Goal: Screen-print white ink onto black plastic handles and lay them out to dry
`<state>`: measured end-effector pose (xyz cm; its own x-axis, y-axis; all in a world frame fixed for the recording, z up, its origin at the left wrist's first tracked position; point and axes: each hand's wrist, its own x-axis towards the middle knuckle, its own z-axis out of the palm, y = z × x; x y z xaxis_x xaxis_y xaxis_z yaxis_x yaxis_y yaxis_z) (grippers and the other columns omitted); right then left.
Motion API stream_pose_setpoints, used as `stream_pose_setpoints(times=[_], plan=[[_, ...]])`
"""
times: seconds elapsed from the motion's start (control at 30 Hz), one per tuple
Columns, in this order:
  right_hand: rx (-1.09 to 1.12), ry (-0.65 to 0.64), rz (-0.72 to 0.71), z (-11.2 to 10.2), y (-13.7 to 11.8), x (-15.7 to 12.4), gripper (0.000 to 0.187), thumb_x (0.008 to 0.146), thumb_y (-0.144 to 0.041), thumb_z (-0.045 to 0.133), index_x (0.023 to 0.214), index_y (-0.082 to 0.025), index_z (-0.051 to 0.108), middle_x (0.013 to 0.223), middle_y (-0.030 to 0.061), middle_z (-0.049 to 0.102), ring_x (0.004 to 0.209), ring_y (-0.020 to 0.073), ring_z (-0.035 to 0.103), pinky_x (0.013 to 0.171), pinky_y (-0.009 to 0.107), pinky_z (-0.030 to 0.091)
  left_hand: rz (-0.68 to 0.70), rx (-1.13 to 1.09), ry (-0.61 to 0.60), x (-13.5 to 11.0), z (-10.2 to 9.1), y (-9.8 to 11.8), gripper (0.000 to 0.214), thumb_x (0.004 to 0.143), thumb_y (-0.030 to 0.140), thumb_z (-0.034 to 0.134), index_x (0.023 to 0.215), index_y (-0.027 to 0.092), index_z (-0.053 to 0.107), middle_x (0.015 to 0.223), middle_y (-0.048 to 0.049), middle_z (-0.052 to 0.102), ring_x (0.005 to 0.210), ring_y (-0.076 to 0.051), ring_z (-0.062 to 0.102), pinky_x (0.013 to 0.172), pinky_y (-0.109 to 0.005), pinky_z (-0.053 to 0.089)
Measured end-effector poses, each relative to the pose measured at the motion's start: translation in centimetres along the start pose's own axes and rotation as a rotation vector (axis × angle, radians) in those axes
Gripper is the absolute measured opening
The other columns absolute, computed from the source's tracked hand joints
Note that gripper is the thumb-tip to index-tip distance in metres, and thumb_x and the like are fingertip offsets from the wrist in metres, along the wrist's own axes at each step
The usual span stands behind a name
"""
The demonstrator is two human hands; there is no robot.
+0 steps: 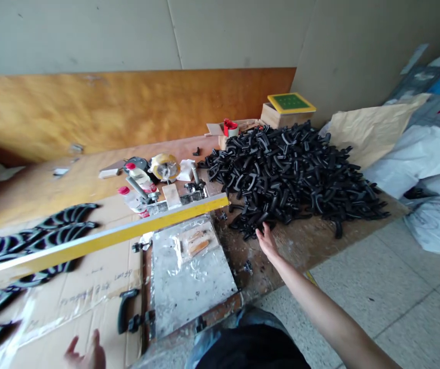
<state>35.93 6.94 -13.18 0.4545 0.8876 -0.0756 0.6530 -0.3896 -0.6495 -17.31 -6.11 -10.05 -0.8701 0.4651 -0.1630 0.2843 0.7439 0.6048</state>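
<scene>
My right hand (268, 242) is stretched out at the near edge of a heap of black plastic handles (277, 174), fingers extended. Its fingertips meet the heap's edge in this view, and whether they touch a piece I cannot tell. Low on the left, my left hand (86, 354) is partly cut off by the frame edge, its fingers apart and nothing in them. Just above it a single black handle (125, 310) lies on the cardboard (100, 312). Between my hands is a flat grey plate (189, 287) covered with clear film.
A long yellow bar (146, 225) crosses above the plate. Rows of curved black handles (51, 236) lie at left. Red-capped bottles (139, 177), a tape roll (165, 166) and a metal fixture (195, 182) stand behind. A box with a green-yellow frame (292, 102) and white bags (431, 159) are right.
</scene>
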Motion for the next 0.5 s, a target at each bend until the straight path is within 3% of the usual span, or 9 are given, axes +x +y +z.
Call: stream_pose_setpoints(times=[0.07,0.2,0.37,0.5], plan=[[-0.066,-0.085,-0.071,-1.5,0.1,-0.5,0.044,0.097,-0.038,0.040,0.133,-0.017,0.053,0.119,0.0138,0.067,0.105,0.0235,0.065,0.089,0.035,0.049,-0.022,-0.007,0.001,-0.8,0.3,0.4,0.075,0.057,0.059,0.057,0.131,0.050,0.044,0.128,0.0026,0.063,0.096,-0.040,0.067,0.068,-0.059,0.054],[-0.227,-0.091,-0.314,-4.1,-0.4,0.0,0.033,0.097,-0.032,0.043,0.123,-0.020,0.060,0.112,0.0114,0.067,0.104,0.0227,0.062,0.091,0.035,0.048,-0.006,0.016,-0.015,-2.7,0.3,1.2,0.068,0.063,0.056,0.057,0.129,0.040,0.049,0.128,-0.0049,0.061,0.106,-0.041,0.063,0.077,-0.059,0.053],[-0.332,-0.191,-0.533,-4.4,-1.9,1.8,0.032,0.091,-0.019,0.049,0.119,-0.020,0.065,0.126,0.0097,0.059,0.117,0.0219,0.053,0.103,0.034,0.042,0.000,0.046,-0.045,-4.2,-0.7,1.8,0.071,0.071,0.054,0.056,0.134,0.021,0.052,0.131,-0.0179,0.059,0.125,-0.042,0.052,0.104,-0.057,0.040],[-0.390,-0.317,-0.606,-4.9,-2.1,3.3,0.034,0.089,-0.017,0.053,0.121,-0.017,0.065,0.125,0.0096,0.061,0.115,0.0219,0.053,0.104,0.034,0.041,-0.014,0.057,-0.069,-3.6,-1.2,1.9,0.071,0.074,0.058,0.055,0.134,0.021,0.053,0.134,-0.0197,0.056,0.123,-0.042,0.054,0.102,-0.057,0.041]])
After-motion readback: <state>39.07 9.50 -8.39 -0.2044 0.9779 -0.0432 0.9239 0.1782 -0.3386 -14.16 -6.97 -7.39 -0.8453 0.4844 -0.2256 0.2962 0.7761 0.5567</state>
